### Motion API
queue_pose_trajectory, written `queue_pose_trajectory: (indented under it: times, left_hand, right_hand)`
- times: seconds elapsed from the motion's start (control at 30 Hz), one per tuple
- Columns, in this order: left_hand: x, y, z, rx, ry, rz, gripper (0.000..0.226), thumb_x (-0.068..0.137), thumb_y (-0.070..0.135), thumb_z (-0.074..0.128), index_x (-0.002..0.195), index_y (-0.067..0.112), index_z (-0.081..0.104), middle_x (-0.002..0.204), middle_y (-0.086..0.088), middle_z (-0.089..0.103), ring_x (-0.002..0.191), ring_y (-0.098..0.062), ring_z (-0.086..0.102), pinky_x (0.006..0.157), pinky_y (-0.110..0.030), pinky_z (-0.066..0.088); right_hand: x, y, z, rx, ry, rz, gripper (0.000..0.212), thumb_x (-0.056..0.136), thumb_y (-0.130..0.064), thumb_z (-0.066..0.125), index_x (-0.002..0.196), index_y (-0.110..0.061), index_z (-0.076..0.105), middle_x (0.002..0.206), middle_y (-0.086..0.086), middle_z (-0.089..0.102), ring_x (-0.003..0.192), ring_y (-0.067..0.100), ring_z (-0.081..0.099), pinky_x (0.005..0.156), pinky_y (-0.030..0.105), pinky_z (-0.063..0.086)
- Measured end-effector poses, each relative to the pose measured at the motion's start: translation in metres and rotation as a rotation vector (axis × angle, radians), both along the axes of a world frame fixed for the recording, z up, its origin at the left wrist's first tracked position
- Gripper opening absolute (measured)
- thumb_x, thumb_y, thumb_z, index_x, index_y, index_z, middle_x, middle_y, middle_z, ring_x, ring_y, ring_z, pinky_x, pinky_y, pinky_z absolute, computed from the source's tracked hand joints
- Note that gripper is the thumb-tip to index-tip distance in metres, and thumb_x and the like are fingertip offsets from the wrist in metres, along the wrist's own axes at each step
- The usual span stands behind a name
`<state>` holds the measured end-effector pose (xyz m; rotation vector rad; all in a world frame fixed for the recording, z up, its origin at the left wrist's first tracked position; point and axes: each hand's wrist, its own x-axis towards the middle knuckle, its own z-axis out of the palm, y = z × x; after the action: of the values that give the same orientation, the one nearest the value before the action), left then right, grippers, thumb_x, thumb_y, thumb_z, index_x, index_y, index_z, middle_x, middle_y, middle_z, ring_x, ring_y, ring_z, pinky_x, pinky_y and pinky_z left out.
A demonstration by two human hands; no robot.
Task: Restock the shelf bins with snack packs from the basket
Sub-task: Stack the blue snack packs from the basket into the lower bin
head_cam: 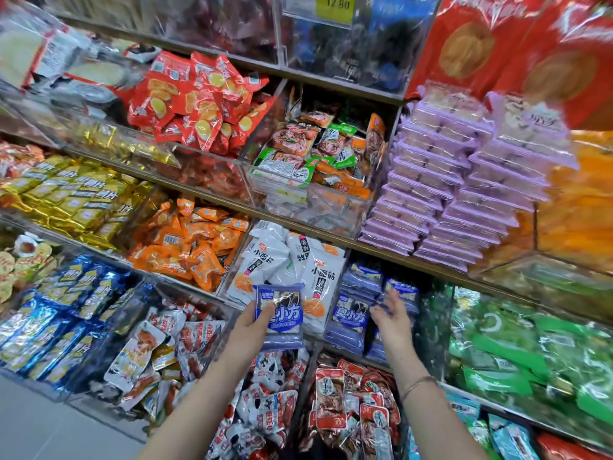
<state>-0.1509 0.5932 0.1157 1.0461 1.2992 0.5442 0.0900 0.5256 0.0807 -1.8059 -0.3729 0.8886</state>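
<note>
My left hand (249, 323) holds a stack of blue-purple snack packs (281, 315) upright, in front of the bin of white packs (292, 260). My right hand (391, 318) reaches with fingers spread into the clear bin (348, 330) just to the right, which holds the same blue-purple packs (352, 316). Its fingertips touch the packs at the back of that bin. A thin bracelet sits on my right wrist. The basket is out of view.
Clear acrylic bins fill several shelves: red chip packs (199, 101), orange packs (189, 240), purple stacks (457, 180), green packs (517, 340), blue foil packs (66, 313), red-and-white packs (348, 403) below my hands. Grey floor (39, 423) shows at the lower left.
</note>
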Motion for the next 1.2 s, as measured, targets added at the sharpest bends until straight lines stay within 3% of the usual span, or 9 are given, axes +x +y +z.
queue_pose_trajectory:
  times: [0.13, 0.27, 0.37, 0.47, 0.6, 0.73, 0.87, 1.07, 1.2]
  left_hand:
    - [0.015, -0.012, 0.004, 0.082, 0.013, 0.082, 0.036, 0.097, 0.039, 0.048, 0.127, 0.02, 0.053, 0.132, -0.007, 0.057, 0.115, -0.021, 0.056, 0.102, -0.043, 0.04]
    - [0.033, -0.022, 0.006, 0.052, -0.024, -0.003, 0.06, 0.094, 0.046, 0.051, 0.145, 0.02, 0.035, 0.15, 0.001, 0.035, 0.136, -0.02, 0.037, 0.106, -0.035, 0.029]
    - [0.041, -0.025, 0.012, 0.14, 0.08, -0.17, 0.008, 0.095, 0.038, 0.053, 0.102, 0.036, 0.055, 0.101, 0.024, 0.055, 0.095, -0.002, 0.056, 0.077, -0.001, 0.035]
    - [0.043, -0.021, 0.008, 0.42, 0.167, -0.337, 0.018, 0.093, 0.034, 0.056, 0.076, 0.031, 0.052, 0.066, 0.017, 0.054, 0.065, -0.007, 0.052, 0.056, -0.006, 0.036]
    - [0.032, -0.005, 0.0, 0.777, 0.354, -0.419, 0.049, 0.09, 0.053, 0.051, 0.121, 0.015, 0.054, 0.113, 0.005, 0.052, 0.099, -0.014, 0.054, 0.086, -0.013, 0.039]
    - [0.028, 0.01, -0.02, 0.885, 0.791, -0.605, 0.104, 0.082, 0.077, 0.004, 0.147, -0.001, 0.024, 0.154, -0.019, 0.024, 0.143, -0.032, 0.022, 0.118, -0.043, 0.018]
    - [0.032, 0.012, -0.033, 0.863, 0.946, -0.648, 0.106, 0.079, 0.076, -0.011, 0.151, 0.004, 0.017, 0.157, -0.015, 0.018, 0.146, -0.029, 0.018, 0.119, -0.043, 0.009]
    - [0.032, 0.013, -0.037, 0.895, 0.965, -0.651, 0.101, 0.082, 0.075, -0.007, 0.151, 0.004, 0.016, 0.157, -0.015, 0.02, 0.145, -0.03, 0.021, 0.119, -0.043, 0.01]
    - [0.032, 0.014, -0.037, 0.894, 0.966, -0.656, 0.1, 0.082, 0.075, -0.005, 0.151, 0.005, 0.014, 0.158, -0.014, 0.018, 0.145, -0.029, 0.019, 0.119, -0.042, 0.008]
  right_hand:
    - [-0.053, -0.043, 0.02, 0.01, 0.052, 0.239, 0.014, 0.091, -0.017, 0.06, 0.101, -0.027, 0.063, 0.11, -0.005, 0.066, 0.102, 0.012, 0.062, 0.09, 0.026, 0.05]
    - [-0.091, -0.06, 0.03, 0.097, 0.184, 0.31, 0.018, 0.091, -0.021, 0.06, 0.109, -0.019, 0.061, 0.088, -0.007, 0.071, 0.082, 0.006, 0.069, 0.072, 0.019, 0.055]
    - [-0.096, -0.061, 0.03, 0.176, 0.295, 0.143, 0.013, 0.092, -0.012, 0.057, 0.104, -0.009, 0.056, 0.072, 0.0, 0.071, 0.068, 0.013, 0.07, 0.06, 0.02, 0.053]
    - [-0.085, -0.063, 0.029, 0.266, 0.514, -0.034, 0.01, 0.091, -0.005, 0.056, 0.101, -0.005, 0.056, 0.073, 0.006, 0.07, 0.067, 0.018, 0.069, 0.064, 0.025, 0.056]
    - [-0.066, -0.069, 0.021, 0.264, 0.581, -0.125, 0.011, 0.086, -0.008, 0.06, 0.096, -0.006, 0.059, 0.077, 0.006, 0.066, 0.072, 0.019, 0.068, 0.065, 0.025, 0.057]
    - [-0.044, -0.073, 0.01, 0.28, 0.643, -0.236, 0.011, 0.088, -0.008, 0.058, 0.098, -0.006, 0.06, 0.083, 0.008, 0.067, 0.075, 0.018, 0.066, 0.066, 0.025, 0.056]
    - [-0.021, -0.069, -0.002, 0.288, 0.638, -0.374, 0.009, 0.092, -0.01, 0.054, 0.1, -0.007, 0.056, 0.086, 0.008, 0.065, 0.082, 0.019, 0.063, 0.078, 0.031, 0.052]
    - [0.018, -0.036, -0.019, 0.287, 0.604, -0.509, 0.005, 0.097, -0.01, 0.049, 0.101, -0.012, 0.05, 0.087, 0.005, 0.058, 0.079, 0.015, 0.059, 0.069, 0.022, 0.055]
    - [0.041, -0.01, -0.022, 0.353, 0.69, -0.665, 0.018, 0.1, -0.01, 0.041, 0.117, -0.004, 0.047, 0.114, 0.009, 0.051, 0.092, 0.012, 0.055, 0.096, 0.025, 0.042]
